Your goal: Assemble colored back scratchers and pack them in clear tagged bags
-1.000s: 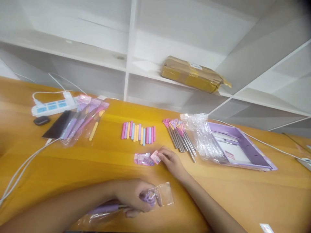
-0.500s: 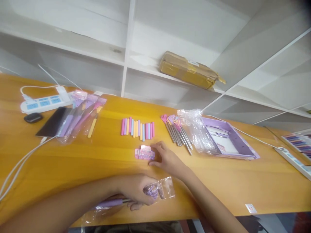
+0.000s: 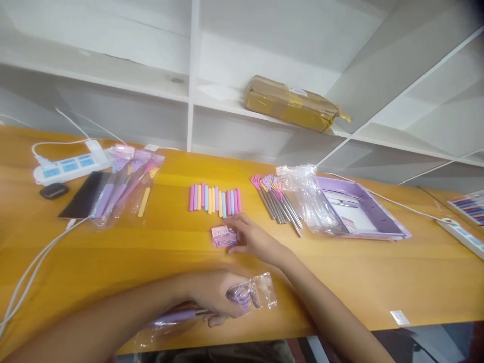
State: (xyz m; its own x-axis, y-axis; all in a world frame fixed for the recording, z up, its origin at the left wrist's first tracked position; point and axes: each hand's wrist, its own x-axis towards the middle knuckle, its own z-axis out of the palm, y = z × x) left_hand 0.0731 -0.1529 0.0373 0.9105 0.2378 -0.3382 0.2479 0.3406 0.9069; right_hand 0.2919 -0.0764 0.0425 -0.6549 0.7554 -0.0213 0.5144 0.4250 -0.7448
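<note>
My left hand point(image 3: 217, 297) is closed around a clear plastic bag point(image 3: 264, 291) near the table's front edge. Inside the bag lies a back scratcher with a striped purple claw head point(image 3: 242, 295), a metal rod and a purple handle point(image 3: 176, 316). My right hand point(image 3: 251, 239) is at a small pile of pink printed cards point(image 3: 222, 236), thumb and fingers apart at its right edge. Beyond the pile, a row of pastel handles point(image 3: 215, 199) lies side by side. Several metal rods with claw heads point(image 3: 278, 199) lie to their right.
Bagged back scratchers point(image 3: 121, 184) rest over a black flat device point(image 3: 81, 196) at left, near a power strip point(image 3: 70, 169). Clear bags point(image 3: 315, 206) lean against a purple tray point(image 3: 385, 229) at right. A taped parcel point(image 3: 291, 103) sits on the shelf. One small card point(image 3: 400, 317) lies near the front edge.
My right hand has shifted slightly left and closer over the cards, and the top card now lies differently. My left hand still holds the bagged back scratcher. The view has shifted slightly.
</note>
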